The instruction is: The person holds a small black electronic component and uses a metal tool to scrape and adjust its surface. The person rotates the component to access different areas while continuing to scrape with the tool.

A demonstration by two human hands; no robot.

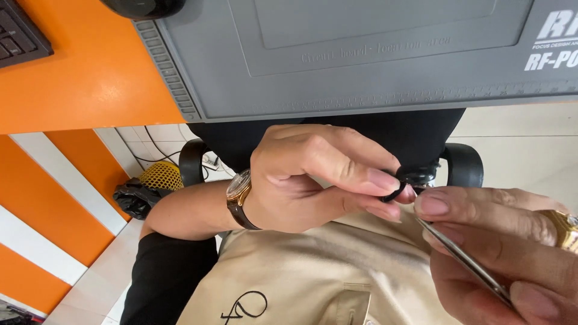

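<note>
A small black part point(402, 183), rounded and glossy with a ring-like edge, is pinched between the thumb and fingertips of the left hand point(307, 177), which is closed on it. It is held in the air over the lap, below the near edge of the grey work mat point(361, 60) that lies on the orange surface point(90, 78), not resting on anything. The right hand point(500, 247) is clamped around slim metal tweezers point(463, 262), whose tips are brought right up to the part; whether they touch it cannot be told, as the thumb hides the contact.

A drop is judged to be the main risk: the part is gripped only at its edge, and a push or twist from the tweezers could flip it out of the fingertips and down onto the beige shirt point(313, 277) or the tiled floor point(524, 150). A slip of the sharp tips toward the left thumb is also possible.

The long axis of the tweezers is seen to run diagonally, from lower right up to upper left, tips pointed at the part. The part's own long axis appears to lie roughly left to right, though much of it is hidden.
</note>
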